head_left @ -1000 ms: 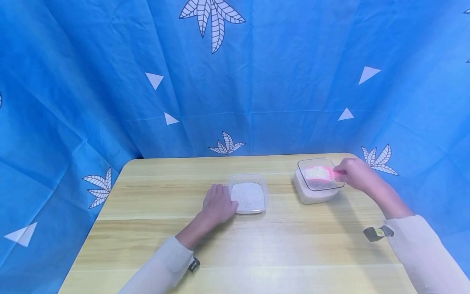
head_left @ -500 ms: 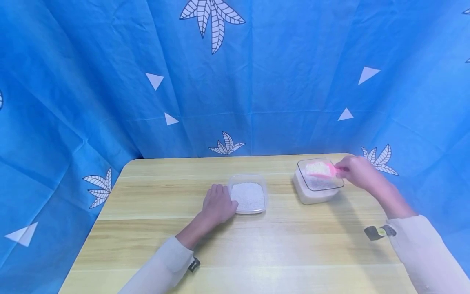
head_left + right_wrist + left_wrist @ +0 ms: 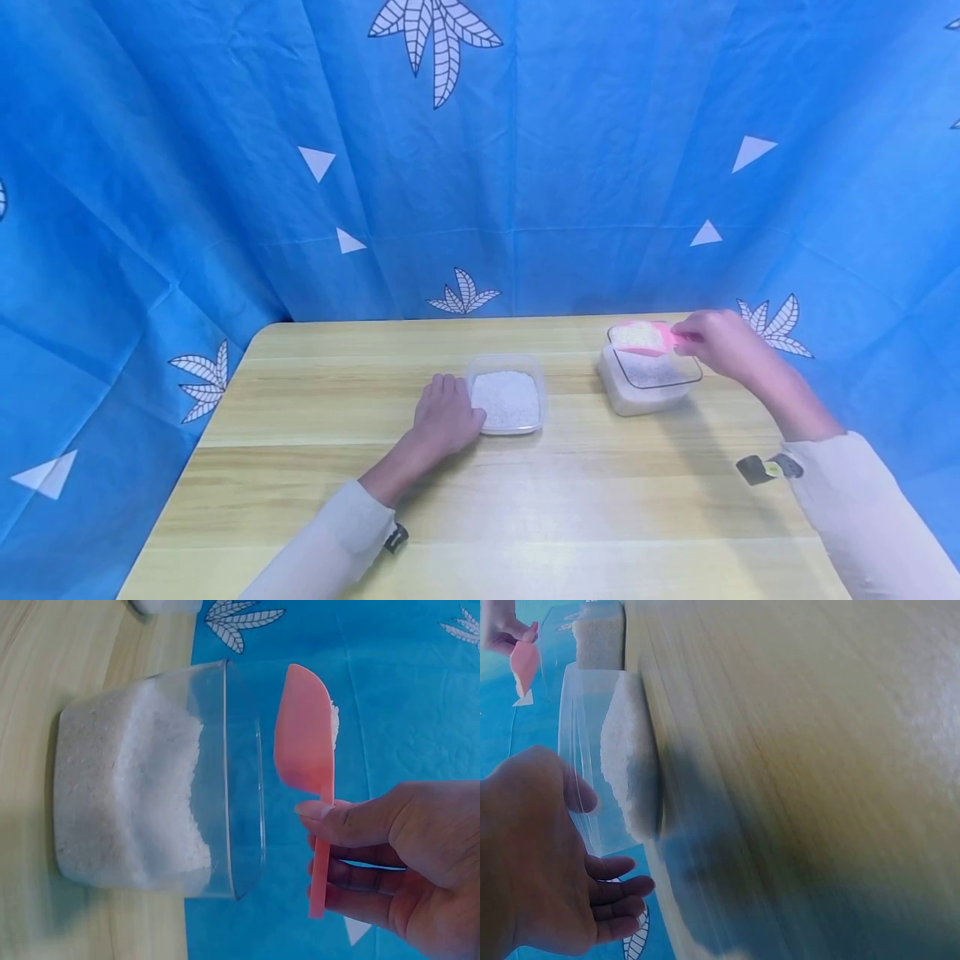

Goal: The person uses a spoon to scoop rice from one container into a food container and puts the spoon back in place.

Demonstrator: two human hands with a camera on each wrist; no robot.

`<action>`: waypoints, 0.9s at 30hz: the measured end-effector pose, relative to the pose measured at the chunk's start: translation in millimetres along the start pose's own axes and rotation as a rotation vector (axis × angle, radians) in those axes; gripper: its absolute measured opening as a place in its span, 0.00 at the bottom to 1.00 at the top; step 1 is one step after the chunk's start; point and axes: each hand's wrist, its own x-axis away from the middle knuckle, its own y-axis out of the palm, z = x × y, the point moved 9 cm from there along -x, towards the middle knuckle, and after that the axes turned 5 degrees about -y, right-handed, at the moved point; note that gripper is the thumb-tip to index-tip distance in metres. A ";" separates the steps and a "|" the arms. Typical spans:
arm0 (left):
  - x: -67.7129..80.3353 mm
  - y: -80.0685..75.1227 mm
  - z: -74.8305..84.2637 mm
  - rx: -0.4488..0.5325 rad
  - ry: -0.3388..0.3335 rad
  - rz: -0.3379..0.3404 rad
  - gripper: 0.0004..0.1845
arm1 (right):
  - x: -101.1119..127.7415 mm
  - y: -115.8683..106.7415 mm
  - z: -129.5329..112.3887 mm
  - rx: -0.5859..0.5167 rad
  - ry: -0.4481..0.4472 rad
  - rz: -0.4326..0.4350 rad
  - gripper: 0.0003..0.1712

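1. Hanging behind and along both sides, a creased blue curtain (image 3: 600, 92) carries white leaf shapes (image 3: 463, 295) with dark outlines and pale triangles (image 3: 752, 153).
2. Light wood grain runs crosswise over the tabletop (image 3: 600, 517), whose far corners are rounded; two pale sleeves (image 3: 862, 508) reach over it from the near side.
3. On it stand a smaller clear container (image 3: 543, 400) at the middle and, well apart to the right, a taller clear container (image 3: 637, 407), both upright and partly filled with white material.
4. The pink scoop (image 3: 304, 735) is above the taller container, clear of its rim in the right wrist view.
5. Its long axis lies nearly level, running roughly left to right; the bowl points left, the handle right, and the hollow faces up.
6. Plain pink all over, it has a deep, rounded bowl heaped with white grains (image 3: 636, 335) and a slim, straight handle.
7. The right hand (image 3: 720, 340) pinches that handle between thumb and fingers.
8. The left hand (image 3: 447, 415) is at the smaller container's left side, fingers loosely bent and thumb spread away from them.
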 end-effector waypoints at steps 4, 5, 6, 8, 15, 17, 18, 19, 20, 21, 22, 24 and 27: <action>0.4 -0.2 0.4 -0.012 0.006 0.006 0.24 | -3.7 -2.0 -7.2 -0.005 0.000 -0.004 0.16; 0.6 -0.3 0.5 -0.015 0.007 0.007 0.24 | -4.9 -2.2 -8.8 -0.007 0.003 -0.005 0.16; 0.7 -0.4 0.5 -0.018 0.009 0.009 0.24 | -5.9 -2.8 -10.4 -0.013 0.006 -0.008 0.17; 0.6 -0.2 0.4 -0.022 0.011 0.012 0.25 | -8.0 -3.6 -13.7 -0.022 0.015 -0.014 0.17; 0.5 0.1 0.3 0.007 0.011 0.014 0.23 | -15.1 -2.1 -27.0 -0.041 0.023 -0.016 0.17; 0.2 0.7 -0.1 0.004 0.007 0.009 0.23 | -17.5 -1.4 -31.2 -0.043 0.017 -0.014 0.17; 0.2 0.8 -0.2 0.004 0.006 0.010 0.23 | -18.7 -1.0 -33.1 -0.042 0.015 -0.012 0.16; 0.0 0.9 -0.5 0.005 0.005 0.009 0.23 | -19.9 -0.9 -35.2 -0.045 0.012 -0.010 0.16; 0.1 1.0 -0.6 0.007 0.004 0.008 0.23 | -21.0 -0.8 -37.6 -0.048 0.008 -0.007 0.16; 0.1 0.9 -0.7 0.009 0.003 0.008 0.23 | -22.1 -0.6 -39.9 -0.051 0.002 -0.001 0.16; 0.2 0.9 -0.8 0.009 0.003 0.007 0.23 | -23.3 -0.7 -42.3 -0.058 -0.004 0.002 0.16; 0.2 0.6 -0.9 0.013 0.002 0.006 0.23 | -25.7 -0.8 -47.7 -0.067 -0.019 0.014 0.16; -0.1 0.3 -0.7 0.015 0.004 0.006 0.23 | -29.4 -0.6 -55.2 -0.074 -0.037 0.031 0.16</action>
